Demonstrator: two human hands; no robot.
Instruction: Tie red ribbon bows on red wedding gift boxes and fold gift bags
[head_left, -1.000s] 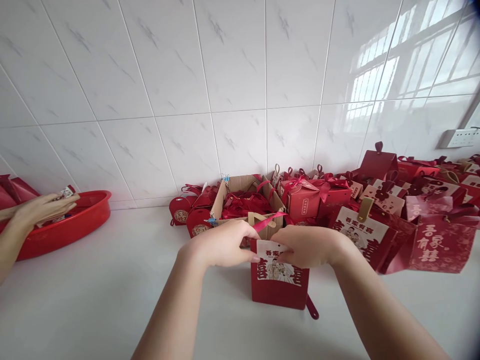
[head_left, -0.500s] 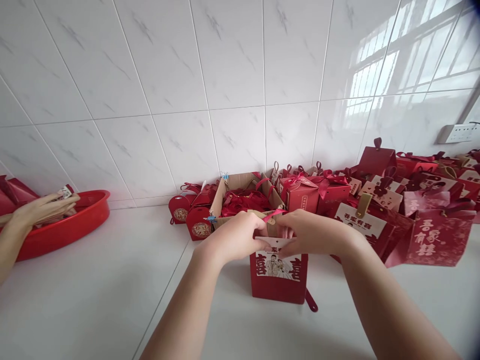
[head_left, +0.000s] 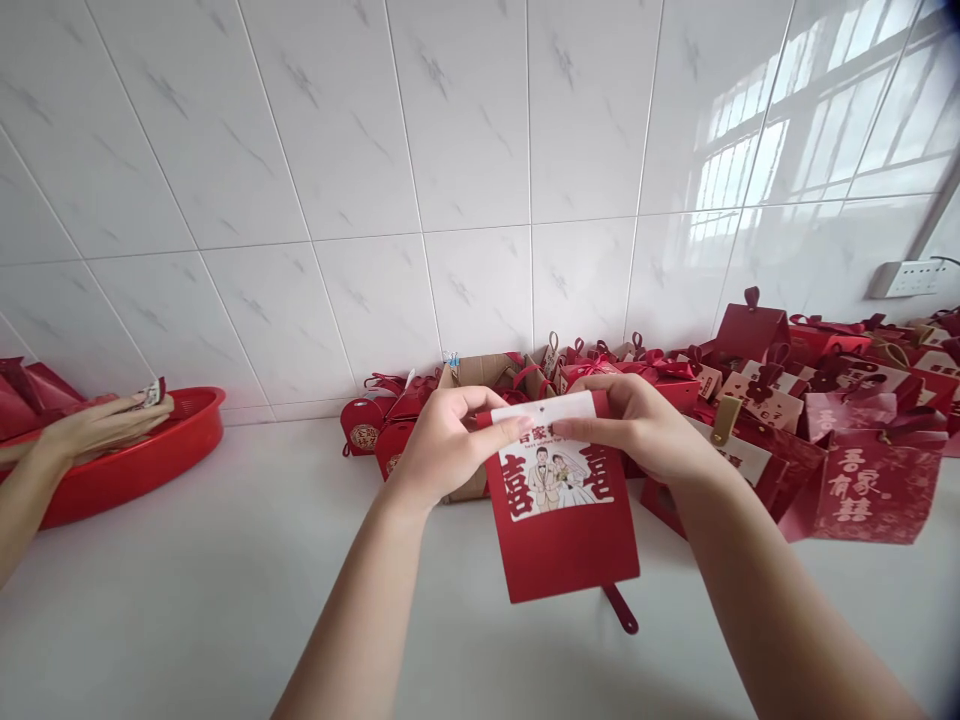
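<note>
A red wedding favor box [head_left: 574, 555] with a white printed panel of a bridal couple is tilted up in front of me. My left hand [head_left: 457, 435] grips its upper left edge, thumb on the front and fingers behind. My right hand [head_left: 641, 425] pinches the upper right edge the same way. The back and the opening of the box are hidden from me. Just below its bottom edge, a dark red strap [head_left: 621, 610] with a small hole rests on the table.
Behind my hands stands a cardboard box [head_left: 484, 370], flanked by small red boxes [head_left: 362, 425]. Many finished favor boxes [head_left: 750, 335] crowd the right side. At the left, another person's hand [head_left: 94, 425] holds small packets over a red plastic basin [head_left: 150, 470].
Both hands have lifted the favor box and tilted its front toward me. My thumbs now press its front near the top. The other person's hand has shifted slightly right.
</note>
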